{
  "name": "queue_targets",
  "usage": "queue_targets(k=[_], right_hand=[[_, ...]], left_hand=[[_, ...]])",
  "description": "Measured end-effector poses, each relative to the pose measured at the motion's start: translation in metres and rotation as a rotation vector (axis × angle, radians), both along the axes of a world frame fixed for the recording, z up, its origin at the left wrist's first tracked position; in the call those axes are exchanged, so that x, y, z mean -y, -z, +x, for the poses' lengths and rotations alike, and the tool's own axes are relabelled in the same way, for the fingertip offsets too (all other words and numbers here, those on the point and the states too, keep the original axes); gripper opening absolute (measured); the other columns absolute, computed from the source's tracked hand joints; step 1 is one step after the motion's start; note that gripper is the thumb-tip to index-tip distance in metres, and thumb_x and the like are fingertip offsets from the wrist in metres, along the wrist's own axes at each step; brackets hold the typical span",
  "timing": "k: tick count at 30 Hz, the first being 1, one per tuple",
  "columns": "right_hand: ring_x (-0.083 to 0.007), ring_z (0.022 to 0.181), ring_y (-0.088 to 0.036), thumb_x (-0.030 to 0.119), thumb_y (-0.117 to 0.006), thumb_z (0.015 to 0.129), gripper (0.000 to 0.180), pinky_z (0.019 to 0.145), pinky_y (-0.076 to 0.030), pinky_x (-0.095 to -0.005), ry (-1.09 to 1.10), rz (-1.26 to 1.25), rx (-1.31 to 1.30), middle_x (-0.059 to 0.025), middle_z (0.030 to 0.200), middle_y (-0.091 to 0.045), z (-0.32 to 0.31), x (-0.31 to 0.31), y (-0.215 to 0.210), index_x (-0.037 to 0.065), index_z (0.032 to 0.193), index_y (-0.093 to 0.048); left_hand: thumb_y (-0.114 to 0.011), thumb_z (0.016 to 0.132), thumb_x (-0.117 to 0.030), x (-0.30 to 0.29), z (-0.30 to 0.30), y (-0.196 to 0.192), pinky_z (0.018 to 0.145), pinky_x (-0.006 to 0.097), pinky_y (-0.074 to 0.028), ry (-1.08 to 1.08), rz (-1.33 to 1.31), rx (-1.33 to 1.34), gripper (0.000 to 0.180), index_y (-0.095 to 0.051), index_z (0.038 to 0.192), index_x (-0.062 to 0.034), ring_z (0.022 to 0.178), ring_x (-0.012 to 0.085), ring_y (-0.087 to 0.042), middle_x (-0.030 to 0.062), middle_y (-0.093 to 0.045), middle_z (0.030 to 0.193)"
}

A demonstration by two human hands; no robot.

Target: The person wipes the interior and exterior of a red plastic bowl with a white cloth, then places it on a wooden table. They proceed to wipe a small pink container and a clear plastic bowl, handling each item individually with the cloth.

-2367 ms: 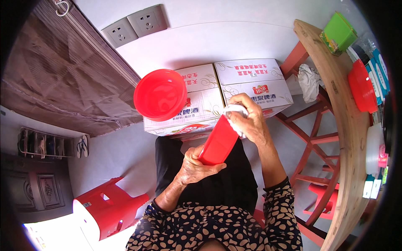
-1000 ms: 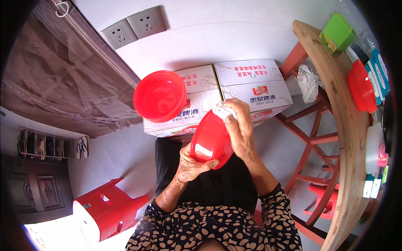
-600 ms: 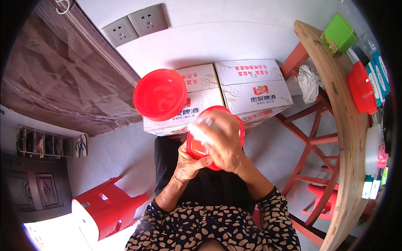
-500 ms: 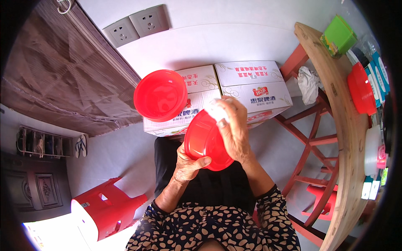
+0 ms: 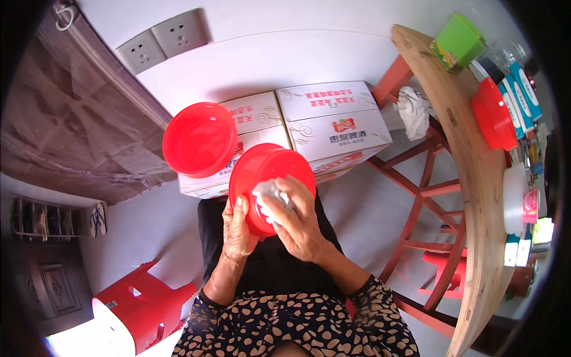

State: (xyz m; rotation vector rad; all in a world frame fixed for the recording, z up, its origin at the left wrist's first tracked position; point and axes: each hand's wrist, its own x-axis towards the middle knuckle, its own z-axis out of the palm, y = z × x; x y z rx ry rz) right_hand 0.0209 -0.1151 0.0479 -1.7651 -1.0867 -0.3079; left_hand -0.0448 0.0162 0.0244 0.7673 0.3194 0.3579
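Left hand (image 5: 239,234): fingers clamped on red plastic bowl (image 5: 252,165). Right hand (image 5: 304,225): fingers clamped on white cloth (image 5: 272,194), against bowl. Another bowl (image 5: 200,140) sits on carton (image 5: 266,134).

Bowl (image 5: 257,168) you hold: red; your cloth (image 5: 272,193): white. Your sleeves (image 5: 380,306): dark, cream-spotted; trousers (image 5: 279,265): black. Counter (image 5: 473,184): light brown.

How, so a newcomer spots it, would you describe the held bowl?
Find the white cartons by the wall. Over the person's lap, the left hand holds this red bowl. Unlike the bowl on the cartons, it has a white cloth in front.
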Motion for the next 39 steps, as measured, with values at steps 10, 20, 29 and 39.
queue_targets(k=[10,20,29,39], right_hand=[[-0.0335,0.099,-0.052,0.004,-0.059,0.079,0.023,0.085,-0.043,-0.0422,0.098,-0.225,-0.056,-0.0147,0.103,-0.056,0.059,-0.003,-0.025,0.010,0.102,-0.061],[-0.0278,0.108,-0.051,0.012,-0.069,0.073,0.036,0.092,-0.039,-0.0400,0.165,-0.184,0.281,-0.0085,0.116,-0.053,0.003,0.001,-0.019,0.008,0.109,-0.063],[-0.0225,0.106,-0.053,0.008,-0.081,0.065,0.032,0.083,-0.046,-0.0358,0.173,-0.013,0.462,-0.0024,0.115,-0.054,-0.032,0.030,0.025,0.013,0.093,-0.067],[-0.0352,0.104,-0.049,0.000,-0.060,0.074,0.036,0.090,-0.041,-0.0433,0.166,0.017,0.005,-0.0172,0.117,-0.050,-0.023,0.061,0.011,0.010,0.109,-0.059]], left_hand=[[-0.053,0.095,-0.037,0.020,0.002,-0.011,0.092,0.030,-0.044,0.243,0.297,-0.066,0.048,-0.054,0.125,-0.0002,0.101,0.0115,-0.055,0.0050,-0.061,0.114],[-0.031,0.101,-0.047,0.030,0.013,-0.011,0.087,0.031,-0.047,0.146,0.038,-0.270,0.054,-0.055,0.117,-0.0012,0.100,0.0166,-0.058,0.0088,-0.060,0.110],[-0.049,0.098,-0.034,0.020,0.025,-0.010,0.086,0.035,-0.052,0.082,-0.138,-0.153,0.038,-0.053,0.121,-0.0039,0.100,0.0189,-0.061,0.0097,-0.061,0.114],[-0.053,0.096,-0.028,0.012,0.023,-0.035,0.094,0.037,-0.048,0.177,-0.248,-0.048,0.039,-0.051,0.126,-0.0027,0.109,0.0191,-0.057,0.0088,-0.058,0.121]])
